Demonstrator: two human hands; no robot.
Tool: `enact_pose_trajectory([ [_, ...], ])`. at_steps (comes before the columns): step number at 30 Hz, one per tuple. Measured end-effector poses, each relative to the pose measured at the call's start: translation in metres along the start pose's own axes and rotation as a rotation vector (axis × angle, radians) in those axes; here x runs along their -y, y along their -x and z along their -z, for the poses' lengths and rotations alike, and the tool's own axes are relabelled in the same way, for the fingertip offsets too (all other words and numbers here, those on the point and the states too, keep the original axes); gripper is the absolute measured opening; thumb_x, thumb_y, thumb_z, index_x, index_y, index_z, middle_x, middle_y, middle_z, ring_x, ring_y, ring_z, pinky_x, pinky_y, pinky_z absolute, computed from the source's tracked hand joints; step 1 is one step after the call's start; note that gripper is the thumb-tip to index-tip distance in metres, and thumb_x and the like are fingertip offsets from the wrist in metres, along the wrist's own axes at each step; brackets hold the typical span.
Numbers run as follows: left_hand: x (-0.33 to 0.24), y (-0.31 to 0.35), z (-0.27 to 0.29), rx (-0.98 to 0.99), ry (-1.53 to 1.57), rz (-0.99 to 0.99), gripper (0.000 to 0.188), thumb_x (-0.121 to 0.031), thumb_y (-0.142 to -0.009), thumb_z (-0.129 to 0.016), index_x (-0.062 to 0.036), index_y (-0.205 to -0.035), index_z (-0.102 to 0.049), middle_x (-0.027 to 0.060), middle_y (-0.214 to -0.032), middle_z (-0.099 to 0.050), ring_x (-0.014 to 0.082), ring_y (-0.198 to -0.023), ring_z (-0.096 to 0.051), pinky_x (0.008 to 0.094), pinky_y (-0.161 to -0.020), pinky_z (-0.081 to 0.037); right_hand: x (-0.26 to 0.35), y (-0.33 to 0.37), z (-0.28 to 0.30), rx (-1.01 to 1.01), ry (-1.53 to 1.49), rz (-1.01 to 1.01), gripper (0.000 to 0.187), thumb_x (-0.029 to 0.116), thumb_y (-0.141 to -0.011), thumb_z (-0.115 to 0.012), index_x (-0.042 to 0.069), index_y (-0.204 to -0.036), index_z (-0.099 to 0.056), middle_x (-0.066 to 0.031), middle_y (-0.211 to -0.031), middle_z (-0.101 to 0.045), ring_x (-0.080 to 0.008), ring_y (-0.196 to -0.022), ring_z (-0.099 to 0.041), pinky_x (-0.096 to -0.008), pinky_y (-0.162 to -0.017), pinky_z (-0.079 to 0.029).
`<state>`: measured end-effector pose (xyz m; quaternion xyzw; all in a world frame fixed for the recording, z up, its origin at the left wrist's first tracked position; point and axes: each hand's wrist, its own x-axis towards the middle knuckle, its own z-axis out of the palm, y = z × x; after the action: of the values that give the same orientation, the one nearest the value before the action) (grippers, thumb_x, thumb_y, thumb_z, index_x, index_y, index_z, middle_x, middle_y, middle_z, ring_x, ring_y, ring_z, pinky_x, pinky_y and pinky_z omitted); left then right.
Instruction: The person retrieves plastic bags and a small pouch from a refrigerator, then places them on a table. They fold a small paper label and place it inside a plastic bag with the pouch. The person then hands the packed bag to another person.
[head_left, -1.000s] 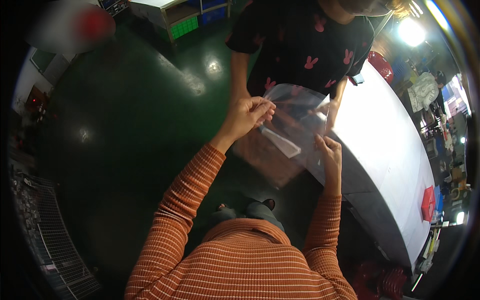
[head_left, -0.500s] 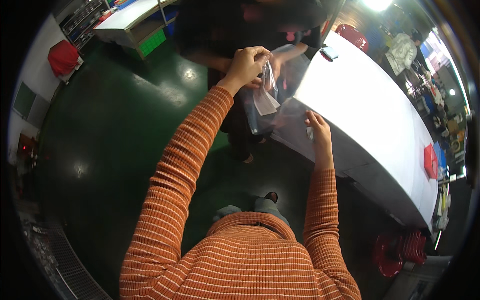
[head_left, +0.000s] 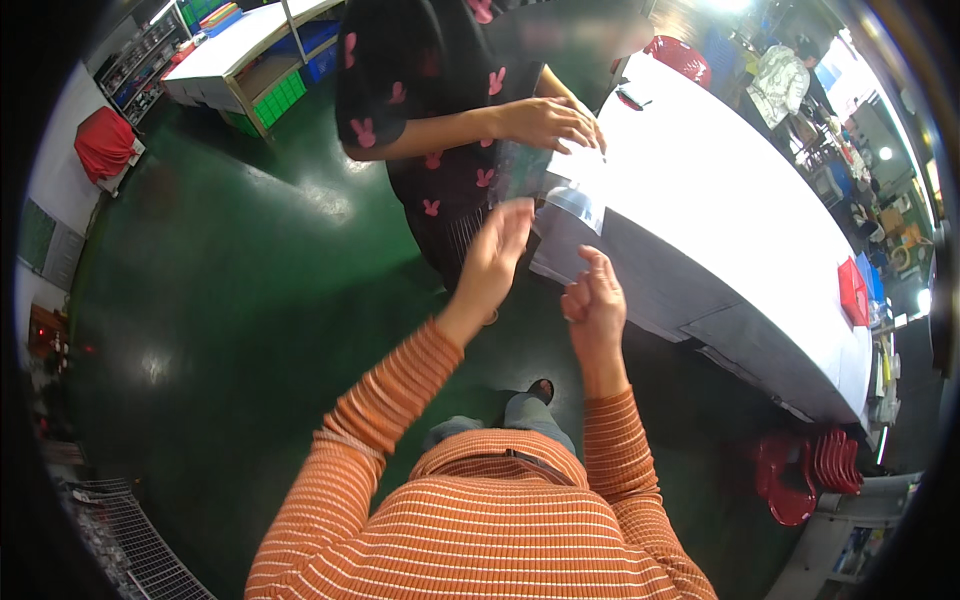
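My left hand (head_left: 495, 258) is slightly blurred in front of the co-worker, its fingers stretched out and nothing visible in them. To its right, my right hand (head_left: 597, 305) is raised below the table's corner, the fingers curled in. What it holds, if anything, is hidden. Just beyond both hands, a clear plastic bag (head_left: 576, 206) hangs over the corner of the white table (head_left: 720, 190). A co-worker's hands (head_left: 552, 122) rest on the upper part of that bag. Glare hides what is inside it.
The co-worker, in a black top with pink rabbit shapes (head_left: 430, 160), stands close ahead. A red box (head_left: 853, 292) sits at the table's right end. Stacked red stools (head_left: 830, 462) stand lower right. Another table (head_left: 235, 45) with a green crate (head_left: 279, 100) is far left.
My left hand has let go of the clear bag and drawn back toward me. My right hand has moved down and left. The bag now lies at the table's corner under the co-worker's hands.
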<state>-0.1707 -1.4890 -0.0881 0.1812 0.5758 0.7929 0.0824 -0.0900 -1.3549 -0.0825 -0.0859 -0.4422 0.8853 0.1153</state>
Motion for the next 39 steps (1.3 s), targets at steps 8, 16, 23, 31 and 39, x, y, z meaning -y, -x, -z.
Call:
enact_pose_trajectory([
  [8,-0.003,0.109,0.034,-0.168,0.612,0.227,0.047,-0.030,-0.100,-0.037,-0.0037,-0.139,-0.033,0.0055,-0.135,-0.043,0.0129,-0.118,-0.047,0.0260,-0.095,-0.040,-0.092,0.013,-0.088,0.274,0.306,0.328,0.052,-0.013,-0.074,-0.031,0.004,-0.123,-0.040,-0.0081,-0.104,-0.049,-0.0130,-0.090,-0.048,-0.0253,-0.081,-0.042],
  [16,-0.038,0.118,0.077,-0.138,0.005,0.337,0.030,-0.009,-0.093,-0.048,0.0034,-0.119,-0.055,0.0057,-0.103,-0.061,0.0096,-0.090,-0.058,0.0245,-0.079,-0.051,-0.080,0.002,-0.105,0.481,1.018,0.823,0.048,-0.015,-0.072,-0.038,0.004,-0.115,-0.043,-0.0121,-0.116,-0.052,-0.0321,-0.125,-0.040,-0.0492,-0.107,-0.025],
  [23,-0.009,0.063,0.059,0.005,-0.001,0.280,0.015,-0.001,-0.088,-0.054,0.0039,-0.100,-0.062,0.0046,-0.091,-0.063,0.0086,-0.081,-0.060,0.0253,-0.074,-0.054,-0.062,-0.012,-0.061,0.358,0.860,0.549,0.047,0.015,-0.085,-0.060,0.003,-0.127,-0.043,-0.0151,-0.123,-0.047,-0.0307,-0.120,-0.043,-0.0394,-0.100,-0.035],
  [31,0.051,-0.049,0.085,-0.135,0.286,0.348,0.010,-0.002,-0.087,-0.059,-0.0030,-0.095,-0.064,0.0045,-0.092,-0.067,0.0108,-0.080,-0.063,0.0251,-0.072,-0.055,-0.067,-0.104,-0.039,0.133,1.030,0.501,0.024,-0.001,-0.075,-0.069,0.002,-0.099,-0.066,-0.0078,-0.084,-0.061,-0.0158,-0.070,-0.062,-0.0258,-0.061,-0.051],
  [39,0.072,-0.246,0.096,-0.108,0.463,0.491,0.037,-0.025,-0.096,-0.047,-0.0001,-0.123,-0.051,0.0065,-0.112,-0.061,0.0127,-0.100,-0.058,0.0296,-0.089,-0.048,-0.061,-0.319,-0.028,0.185,1.356,0.908,0.022,0.007,-0.065,-0.072,0.007,-0.083,-0.059,-0.0037,-0.087,-0.061,-0.0190,-0.072,-0.060,-0.0291,-0.058,-0.050],
])
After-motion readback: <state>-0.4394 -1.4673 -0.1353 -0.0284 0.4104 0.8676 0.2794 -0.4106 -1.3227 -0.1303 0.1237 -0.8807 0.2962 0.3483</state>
